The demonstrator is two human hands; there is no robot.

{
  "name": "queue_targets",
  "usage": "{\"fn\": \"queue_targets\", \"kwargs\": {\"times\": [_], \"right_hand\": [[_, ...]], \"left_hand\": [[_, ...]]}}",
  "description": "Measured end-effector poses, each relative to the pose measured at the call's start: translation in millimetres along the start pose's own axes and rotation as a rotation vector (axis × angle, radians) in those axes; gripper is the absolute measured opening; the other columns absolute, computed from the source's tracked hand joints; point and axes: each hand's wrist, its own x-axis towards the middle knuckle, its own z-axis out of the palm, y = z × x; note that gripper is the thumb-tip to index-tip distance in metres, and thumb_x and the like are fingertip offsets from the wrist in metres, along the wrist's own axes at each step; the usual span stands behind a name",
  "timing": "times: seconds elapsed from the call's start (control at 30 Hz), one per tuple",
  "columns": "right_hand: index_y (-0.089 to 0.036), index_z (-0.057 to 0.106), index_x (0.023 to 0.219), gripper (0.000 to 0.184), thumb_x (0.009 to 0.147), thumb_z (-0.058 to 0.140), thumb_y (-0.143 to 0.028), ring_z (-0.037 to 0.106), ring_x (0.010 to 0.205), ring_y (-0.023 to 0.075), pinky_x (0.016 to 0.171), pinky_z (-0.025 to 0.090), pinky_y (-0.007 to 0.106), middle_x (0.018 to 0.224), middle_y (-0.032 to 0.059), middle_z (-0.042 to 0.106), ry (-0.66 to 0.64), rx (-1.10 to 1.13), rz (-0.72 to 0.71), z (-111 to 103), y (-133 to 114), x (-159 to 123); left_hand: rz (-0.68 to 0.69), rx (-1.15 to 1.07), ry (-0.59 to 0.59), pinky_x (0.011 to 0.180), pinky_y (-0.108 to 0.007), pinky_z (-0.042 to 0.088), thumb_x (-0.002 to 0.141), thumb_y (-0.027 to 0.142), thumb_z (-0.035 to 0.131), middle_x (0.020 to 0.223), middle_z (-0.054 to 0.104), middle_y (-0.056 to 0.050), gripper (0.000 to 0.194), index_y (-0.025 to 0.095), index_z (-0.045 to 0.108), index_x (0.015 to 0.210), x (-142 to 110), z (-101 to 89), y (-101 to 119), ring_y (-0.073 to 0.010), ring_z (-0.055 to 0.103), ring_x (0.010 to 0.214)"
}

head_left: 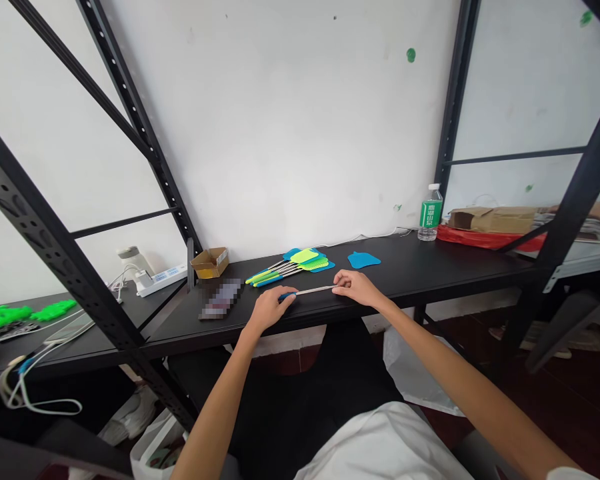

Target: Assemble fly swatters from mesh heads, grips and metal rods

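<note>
A thin metal fly swatter rod [314, 290] with a blue handle is stretched level between my two hands, just above the front of the black table. My left hand [270, 308] is wrapped round the blue handle end, most of which it hides. The fingers of my right hand [356, 287] pinch the rod's other end. Behind them lies a pile of fly swatters [314, 259] with yellow-green and blue heads, their handles pointing left. One loose blue swatter head [364, 259] rests flat to the right of the pile.
A small open cardboard box [210, 263] and a blurred-out flat object [222, 298] are at the left. A water bottle [430, 213] stands at the back right, by a black shelf post [455, 93]. A power strip [163, 280] and cables lie on the neighbouring left table.
</note>
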Motion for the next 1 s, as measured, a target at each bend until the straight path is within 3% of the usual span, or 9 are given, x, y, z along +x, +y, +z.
{"fn": "queue_targets", "kwargs": {"times": [0.4,0.63,0.83,1.0], "right_hand": [[-0.022,0.066,0.079,0.019,0.080,0.068,-0.041,0.065,0.072,0.0196,0.066,0.045,0.029,0.075,0.0017,0.070,-0.006,-0.008,-0.044,-1.2,-2.9,-1.3],[-0.022,0.069,0.070,0.035,0.088,0.057,-0.049,0.063,0.068,0.0191,0.065,0.041,0.030,0.073,0.0027,0.071,0.007,-0.124,-0.065,-2.1,-6.5,-2.0],[-0.024,0.067,0.092,0.022,0.081,0.068,-0.043,0.065,0.072,0.0187,0.065,0.044,0.028,0.080,0.0009,0.073,0.008,-0.037,-0.029,0.6,0.4,0.1],[-0.023,0.067,0.083,0.017,0.082,0.066,-0.039,0.065,0.073,0.0185,0.066,0.045,0.028,0.081,0.0019,0.072,0.013,-0.048,-0.052,0.8,1.4,0.2]], "left_hand": [[0.010,-0.003,-0.001,0.085,-0.029,0.049,0.097,0.051,0.041,0.120,0.071,0.000,0.041,0.031,0.071,0.116,0.1,0.4,-1.2,-0.0222,0.066,0.102],[0.003,-0.008,-0.002,0.087,-0.030,0.048,0.097,0.051,0.042,0.120,0.071,0.000,0.040,0.030,0.070,0.117,0.4,0.6,-1.0,-0.0218,0.067,0.097],[0.011,-0.010,0.002,0.086,-0.030,0.048,0.097,0.049,0.043,0.120,0.071,0.001,0.038,0.031,0.070,0.116,0.0,-0.1,-0.4,-0.0216,0.066,0.101],[0.007,-0.002,-0.005,0.086,-0.030,0.049,0.097,0.050,0.042,0.119,0.071,0.000,0.041,0.030,0.071,0.116,-0.1,-1.4,1.0,-0.0224,0.065,0.102]]}}
